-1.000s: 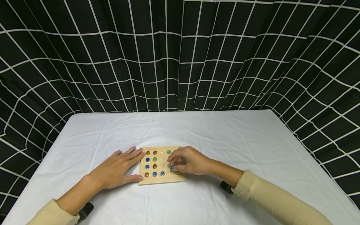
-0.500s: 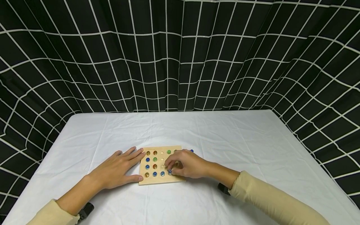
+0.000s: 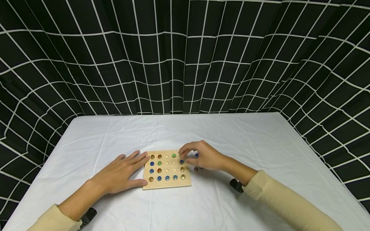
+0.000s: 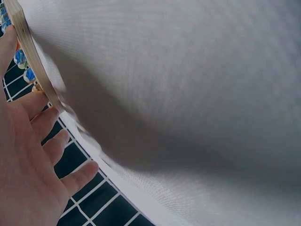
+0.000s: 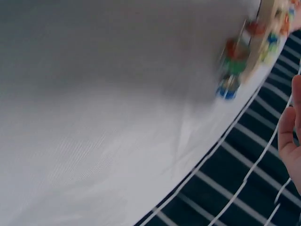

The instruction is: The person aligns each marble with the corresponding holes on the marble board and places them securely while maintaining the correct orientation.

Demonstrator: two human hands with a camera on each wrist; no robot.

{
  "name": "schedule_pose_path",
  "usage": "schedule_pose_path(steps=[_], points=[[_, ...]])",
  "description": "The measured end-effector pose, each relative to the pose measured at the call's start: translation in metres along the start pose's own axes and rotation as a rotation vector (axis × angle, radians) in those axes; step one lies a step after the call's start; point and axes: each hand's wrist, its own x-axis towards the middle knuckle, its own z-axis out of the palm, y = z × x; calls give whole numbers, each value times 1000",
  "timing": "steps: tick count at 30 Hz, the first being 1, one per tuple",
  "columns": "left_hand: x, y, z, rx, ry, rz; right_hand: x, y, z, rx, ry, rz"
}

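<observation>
A small wooden board point(image 3: 167, 184) lies on the white table with rows of blue, green, orange and brown marbles in its holes; a few middle holes are bare. My left hand point(image 3: 131, 170) lies flat on the cloth, its fingers straight and its thumb against the board's left edge point(image 4: 33, 56). My right hand point(image 3: 190, 155) hovers over the board's far right corner with curled fingers, its tips beside a blue marble point(image 3: 181, 161). Whether it pinches anything is hidden. The right wrist view is blurred.
Loose marbles lie on the cloth just right of the board, among them a blue one point(image 3: 196, 155) and a brown one point(image 3: 196, 169). The white tablecloth point(image 3: 260, 154) spreads all round. A black curtain point(image 3: 185, 64) with a white grid hangs behind and beside the table.
My right hand left a blue marble in the board's near row and moved up and right to the far right corner. The left hand has not moved.
</observation>
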Motion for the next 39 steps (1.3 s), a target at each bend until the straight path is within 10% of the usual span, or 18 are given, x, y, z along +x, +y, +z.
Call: schedule_pose_path(steps=[39], points=[[0,1,-1,-3,-9,-5,-12,54,-16,-30,15,154]])
